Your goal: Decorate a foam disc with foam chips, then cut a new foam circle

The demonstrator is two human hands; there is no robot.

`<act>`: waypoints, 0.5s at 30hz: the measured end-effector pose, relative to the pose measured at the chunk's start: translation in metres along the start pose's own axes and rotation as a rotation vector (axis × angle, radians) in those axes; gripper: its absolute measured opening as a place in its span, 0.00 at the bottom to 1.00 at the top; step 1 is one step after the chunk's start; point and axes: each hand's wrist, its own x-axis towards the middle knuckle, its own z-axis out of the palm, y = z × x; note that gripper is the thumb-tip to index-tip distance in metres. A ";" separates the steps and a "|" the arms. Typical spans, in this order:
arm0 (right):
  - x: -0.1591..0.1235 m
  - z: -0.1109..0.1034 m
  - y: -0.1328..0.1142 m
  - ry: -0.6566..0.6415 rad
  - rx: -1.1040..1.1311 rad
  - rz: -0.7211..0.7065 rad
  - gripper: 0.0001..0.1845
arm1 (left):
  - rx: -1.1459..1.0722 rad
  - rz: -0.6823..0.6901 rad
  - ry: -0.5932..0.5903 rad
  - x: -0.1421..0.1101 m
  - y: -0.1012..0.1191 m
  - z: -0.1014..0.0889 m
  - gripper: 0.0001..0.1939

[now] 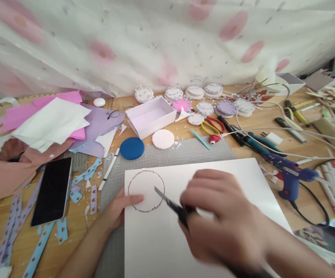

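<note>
My right hand [222, 216], blurred by motion, is closed around black-handled scissors [170, 204]. Their pointed metal blade reaches over the right side of a circle [147, 177] drawn in a rough dark line on a white sheet of board [153, 243]. My left hand [118, 208] grips the sheet's left edge, thumb lying on top inside the circle and the fingers hidden beneath. Just beyond the sheet lie a blue disc [132, 148] and a pale pink disc [163, 139]. A grey cutting mat [112, 227] shows under the sheet.
A phone [52, 191] and cut paper strips [40, 247] lie left, beside stacked coloured sheets [54, 119]. An open white box [151, 117] and several decorated discs [205, 108] stand behind. A blue glue gun [290, 175], cables and red-handled pliers [214, 125] occupy the right.
</note>
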 end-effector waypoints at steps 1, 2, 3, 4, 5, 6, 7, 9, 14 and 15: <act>-0.003 0.012 0.012 0.026 0.068 -0.050 0.10 | -0.001 0.000 -0.001 0.000 0.000 -0.001 0.33; -0.007 0.025 0.024 0.104 0.142 -0.051 0.11 | -0.002 0.002 0.004 0.000 0.000 -0.001 0.34; -0.013 0.038 0.035 0.189 0.234 -0.018 0.12 | -0.003 0.003 0.009 -0.001 -0.001 -0.002 0.36; -0.018 0.051 0.045 0.239 0.287 0.098 0.13 | -0.004 0.003 0.016 -0.001 -0.001 -0.002 0.36; -0.023 0.061 0.053 0.275 0.333 0.191 0.13 | -0.004 0.004 0.022 -0.001 -0.001 -0.002 0.37; -0.027 0.069 0.059 0.295 0.382 0.250 0.14 | -0.003 0.004 0.028 -0.001 -0.002 -0.002 0.38; -0.030 0.075 0.064 0.301 0.421 0.306 0.15 | -0.004 0.007 0.034 -0.001 -0.002 -0.001 0.39; -0.034 0.081 0.068 0.288 0.486 0.362 0.14 | -0.009 0.022 0.046 0.001 -0.002 0.000 0.40; -0.036 0.081 0.070 0.261 0.481 0.495 0.16 | -0.022 0.051 0.041 0.005 -0.001 0.000 0.43; -0.036 0.081 0.070 0.260 0.472 0.522 0.16 | -0.022 0.047 0.038 0.006 -0.001 0.000 0.43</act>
